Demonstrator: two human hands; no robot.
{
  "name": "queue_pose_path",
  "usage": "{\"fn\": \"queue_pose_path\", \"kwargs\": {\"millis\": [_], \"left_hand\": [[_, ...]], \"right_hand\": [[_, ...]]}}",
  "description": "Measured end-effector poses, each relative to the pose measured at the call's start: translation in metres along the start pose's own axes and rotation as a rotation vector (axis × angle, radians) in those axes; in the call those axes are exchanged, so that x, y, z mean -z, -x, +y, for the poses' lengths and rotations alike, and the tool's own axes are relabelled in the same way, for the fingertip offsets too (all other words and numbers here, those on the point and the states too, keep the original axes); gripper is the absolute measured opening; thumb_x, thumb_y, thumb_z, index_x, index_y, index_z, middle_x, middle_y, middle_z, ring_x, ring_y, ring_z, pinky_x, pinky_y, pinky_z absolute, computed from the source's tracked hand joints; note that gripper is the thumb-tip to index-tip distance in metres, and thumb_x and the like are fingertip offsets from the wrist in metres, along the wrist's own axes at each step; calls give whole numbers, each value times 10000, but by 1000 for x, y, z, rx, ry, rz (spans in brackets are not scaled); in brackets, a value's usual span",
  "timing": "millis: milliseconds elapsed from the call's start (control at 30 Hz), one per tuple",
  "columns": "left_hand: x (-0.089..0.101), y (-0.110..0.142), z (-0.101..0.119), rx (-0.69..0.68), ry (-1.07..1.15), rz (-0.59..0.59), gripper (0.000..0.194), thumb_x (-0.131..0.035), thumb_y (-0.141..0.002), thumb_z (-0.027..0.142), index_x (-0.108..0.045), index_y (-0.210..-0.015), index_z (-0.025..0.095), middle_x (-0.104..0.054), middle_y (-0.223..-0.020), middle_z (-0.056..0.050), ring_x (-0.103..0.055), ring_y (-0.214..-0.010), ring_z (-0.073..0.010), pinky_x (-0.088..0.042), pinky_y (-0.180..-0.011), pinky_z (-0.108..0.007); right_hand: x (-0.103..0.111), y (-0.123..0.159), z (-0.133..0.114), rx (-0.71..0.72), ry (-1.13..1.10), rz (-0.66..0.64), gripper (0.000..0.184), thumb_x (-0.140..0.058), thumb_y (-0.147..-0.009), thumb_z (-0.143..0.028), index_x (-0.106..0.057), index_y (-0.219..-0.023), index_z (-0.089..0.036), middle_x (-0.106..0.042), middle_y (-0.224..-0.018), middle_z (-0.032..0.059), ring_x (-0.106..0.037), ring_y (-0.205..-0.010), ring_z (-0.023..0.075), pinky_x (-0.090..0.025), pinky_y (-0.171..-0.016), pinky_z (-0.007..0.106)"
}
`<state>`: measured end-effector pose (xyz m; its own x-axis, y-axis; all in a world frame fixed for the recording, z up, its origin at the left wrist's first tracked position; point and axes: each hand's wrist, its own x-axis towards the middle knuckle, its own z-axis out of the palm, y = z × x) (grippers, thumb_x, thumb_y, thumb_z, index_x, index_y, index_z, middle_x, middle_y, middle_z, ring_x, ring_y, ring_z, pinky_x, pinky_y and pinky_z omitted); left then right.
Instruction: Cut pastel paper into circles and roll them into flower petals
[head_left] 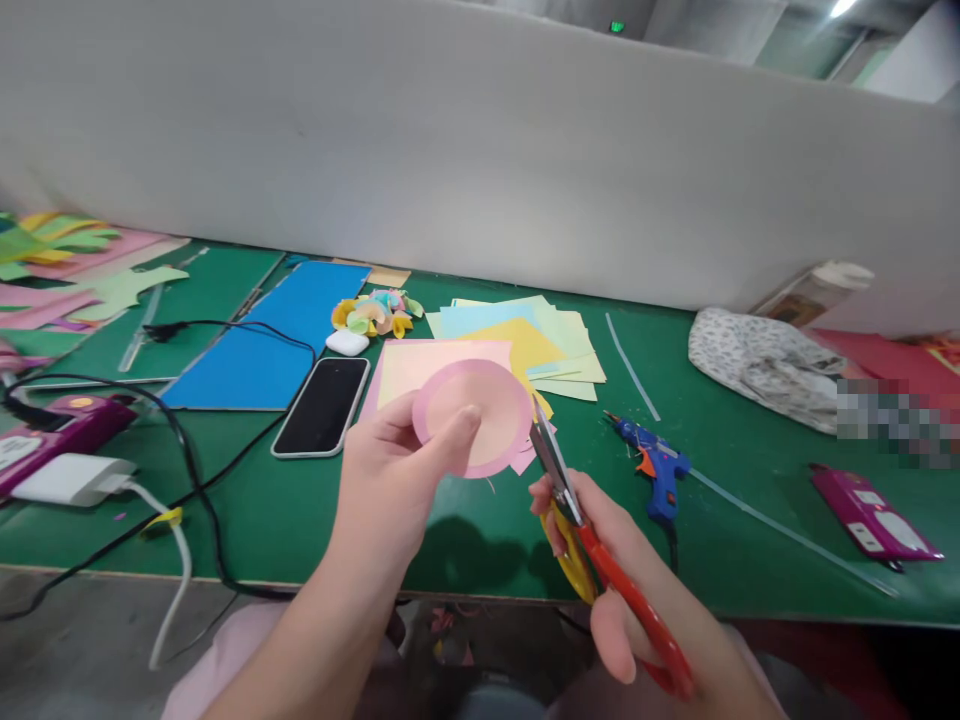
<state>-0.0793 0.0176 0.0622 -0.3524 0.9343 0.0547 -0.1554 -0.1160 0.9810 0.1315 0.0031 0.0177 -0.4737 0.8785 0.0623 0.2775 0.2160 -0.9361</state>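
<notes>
Pinched between thumb and fingers of my left hand [405, 460] is a round paper disc [491, 420], peach in the middle with a pink rim. My right hand [600, 550] grips scissors [634, 600] with one red and one yellow handle. Their blades point up and away, with the tips close to the disc's right edge; whether they touch it I cannot tell. Behind the disc lies a stack of pink and peach paper sheets [405, 370]. Small pink scraps [523, 457] lie on the table just past the blades.
On the green table [720, 560] are a phone [324, 405], a blue board [255, 340], paper curls [379, 313], coloured sheets [487, 320] and a blue glue gun [651, 460]. Cables [195, 460] and a purple power strip [67, 435] lie left. At right are another power strip [874, 515] and a cloth [750, 360].
</notes>
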Motion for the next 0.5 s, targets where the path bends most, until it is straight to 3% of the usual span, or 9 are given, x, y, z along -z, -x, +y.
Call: {"fn": "queue_pose_path", "kwargs": {"millis": [133,333,500], "left_hand": [[-2,2,1,2,-131,-40,225,-771,-730,408,-700,-716,195,-647,-668,9,-567,-646,-141,-468,-582,-229],[-9,7,6,9,-161,-63,254,-757,-709,352,-626,-568,186,-559,-554,27,-478,-555,-113,-407,-511,-218],[-13,8,9,38,-164,-75,215,-765,-688,338,-654,-583,187,-587,-562,25,-496,-561,-116,-416,-514,-217]], "right_hand": [[2,-1,-1,-19,-142,22,1057,-609,-369,-946,-569,-1176,-264,-547,-1005,50,-488,-700,183,-463,-611,309],[4,-3,-2,-39,-145,25,1036,-520,-406,-961,-585,-1176,-270,-533,-991,42,-468,-691,177,-444,-624,312],[5,-3,-3,-20,-93,34,1048,-545,-404,-954,-590,-1200,-275,-522,-939,28,-471,-684,177,-450,-616,313]]}}
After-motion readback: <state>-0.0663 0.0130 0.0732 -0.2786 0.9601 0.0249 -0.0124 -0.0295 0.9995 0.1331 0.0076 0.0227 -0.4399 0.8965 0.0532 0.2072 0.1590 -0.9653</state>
